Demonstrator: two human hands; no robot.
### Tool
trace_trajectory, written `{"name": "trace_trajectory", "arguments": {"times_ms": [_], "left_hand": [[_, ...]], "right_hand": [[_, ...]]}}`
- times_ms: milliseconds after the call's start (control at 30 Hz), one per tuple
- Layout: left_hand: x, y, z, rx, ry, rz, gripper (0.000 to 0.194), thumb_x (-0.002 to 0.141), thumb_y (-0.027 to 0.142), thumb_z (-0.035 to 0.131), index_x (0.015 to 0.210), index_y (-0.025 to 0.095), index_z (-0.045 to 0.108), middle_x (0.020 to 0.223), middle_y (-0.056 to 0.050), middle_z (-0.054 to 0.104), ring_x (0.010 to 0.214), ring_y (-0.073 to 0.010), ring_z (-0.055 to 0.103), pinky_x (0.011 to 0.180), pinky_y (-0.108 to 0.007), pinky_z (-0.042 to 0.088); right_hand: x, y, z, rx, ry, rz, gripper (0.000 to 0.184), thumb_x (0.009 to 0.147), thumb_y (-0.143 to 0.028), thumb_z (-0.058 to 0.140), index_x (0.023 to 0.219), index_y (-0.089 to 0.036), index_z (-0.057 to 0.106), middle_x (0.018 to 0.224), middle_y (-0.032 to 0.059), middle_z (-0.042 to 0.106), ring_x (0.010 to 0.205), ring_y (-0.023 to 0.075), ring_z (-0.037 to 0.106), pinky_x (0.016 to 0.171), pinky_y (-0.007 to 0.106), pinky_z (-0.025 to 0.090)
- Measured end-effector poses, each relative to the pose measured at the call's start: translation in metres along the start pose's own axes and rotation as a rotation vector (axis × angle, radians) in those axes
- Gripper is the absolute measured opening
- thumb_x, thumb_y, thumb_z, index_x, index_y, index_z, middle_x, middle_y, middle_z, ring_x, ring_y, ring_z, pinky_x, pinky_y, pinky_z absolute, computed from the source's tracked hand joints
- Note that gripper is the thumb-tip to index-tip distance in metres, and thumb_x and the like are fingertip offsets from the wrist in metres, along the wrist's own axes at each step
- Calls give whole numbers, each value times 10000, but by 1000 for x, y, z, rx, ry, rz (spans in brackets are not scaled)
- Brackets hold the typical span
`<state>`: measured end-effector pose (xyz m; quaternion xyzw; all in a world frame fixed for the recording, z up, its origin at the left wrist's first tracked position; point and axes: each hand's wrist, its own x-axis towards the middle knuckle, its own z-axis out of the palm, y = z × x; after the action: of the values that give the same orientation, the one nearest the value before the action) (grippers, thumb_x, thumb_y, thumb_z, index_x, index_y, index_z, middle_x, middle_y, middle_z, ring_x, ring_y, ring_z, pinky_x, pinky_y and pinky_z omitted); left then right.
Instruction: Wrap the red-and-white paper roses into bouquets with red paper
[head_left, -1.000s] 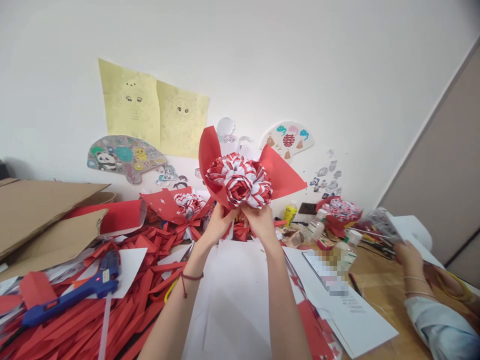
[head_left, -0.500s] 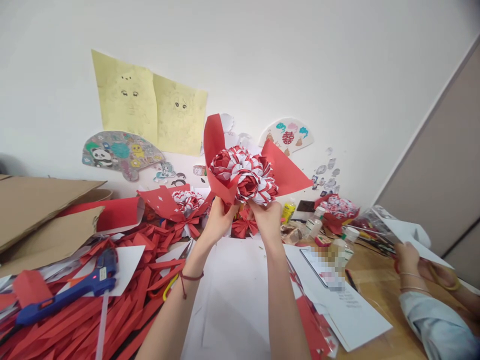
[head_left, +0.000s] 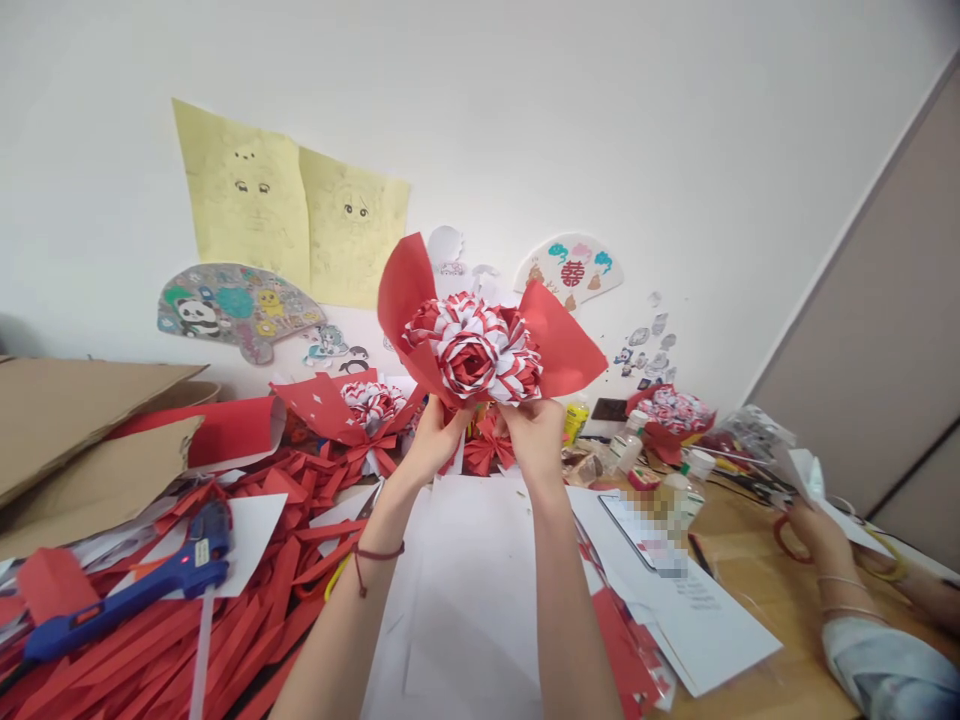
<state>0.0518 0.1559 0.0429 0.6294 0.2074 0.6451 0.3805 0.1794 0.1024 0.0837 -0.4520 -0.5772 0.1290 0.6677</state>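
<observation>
A bouquet of red-and-white paper flowers (head_left: 472,362), wrapped in stiff red paper (head_left: 566,345), is held up in front of me above the table. My left hand (head_left: 437,437) grips the lower left of the wrapping, fingers closed under the blooms. On the lower right, my right hand (head_left: 534,432) is closed on the same bouquet, its fingertips partly hidden beneath the flowers. A red bow (head_left: 491,446) shows between my hands. White paper sheets (head_left: 472,590) lie under my forearms.
Red paper strips (head_left: 247,590) and a blue glue gun (head_left: 172,580) cover the left side, near cardboard (head_left: 67,420). Other bouquets (head_left: 373,405) stand at the back. Bottles (head_left: 626,442) and a phone (head_left: 637,530) lie right. A co-worker's hand (head_left: 817,535) holds scissors and white paper.
The bouquet has tilted and shifted slightly left, and its left wrapping flap has spread outward. Both my hands keep their hold. At the right, the co-worker's hands and paper have moved.
</observation>
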Motion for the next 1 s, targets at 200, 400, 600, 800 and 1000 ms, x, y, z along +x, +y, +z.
{"name": "trace_trajectory", "arguments": {"times_ms": [200, 400, 600, 800, 1000], "left_hand": [[-1, 1, -2, -35, 3, -53, 380, 854, 408, 598, 1176, 222, 524, 1241, -83, 627, 1239, -222, 523, 1083, -390, 373], [-1, -2, -4, -32, 17, -109, 347, 858, 431, 593, 1127, 219, 533, 1254, -83, 619, 1230, -222, 533, 1057, -362, 399], [-1, 0, -5, -23, -13, -54, 391, 860, 423, 593, 1189, 221, 529, 1283, -82, 607, 1231, -224, 525, 1057, -359, 386], [3, -6, -11, 46, 3, -7, 389, 844, 419, 608, 1149, 187, 541, 1200, -93, 620, 1184, -233, 538, 1052, -368, 375], [2, 2, -13, 131, 0, 7, 375, 842, 434, 600, 1107, 173, 556, 1141, -102, 626, 1101, -239, 562, 982, -365, 413]], "right_hand": [[-2, -7, -1, -65, 44, 5, 220, 771, -259, 600, 591, -145, 659, 461, 14, 586, 454, 152, 547, 514, 245, 425], [-4, -19, -15, -53, 161, -77, 365, 812, -450, 641, 611, -147, 611, 493, 23, 593, 457, 146, 534, 514, 247, 413], [-6, -25, -19, -99, 246, -79, 447, 815, -545, 631, 639, -134, 641, 521, 33, 606, 494, 148, 535, 543, 249, 417], [-9, -34, -32, -240, 423, -147, 422, 899, -516, 538, 712, -155, 650, 542, 11, 592, 506, 143, 530, 559, 244, 397], [-11, -40, -38, -494, 576, -219, 426, 925, -466, 526, 616, -175, 564, 518, 1, 577, 509, 135, 526, 636, 258, 377]]}}
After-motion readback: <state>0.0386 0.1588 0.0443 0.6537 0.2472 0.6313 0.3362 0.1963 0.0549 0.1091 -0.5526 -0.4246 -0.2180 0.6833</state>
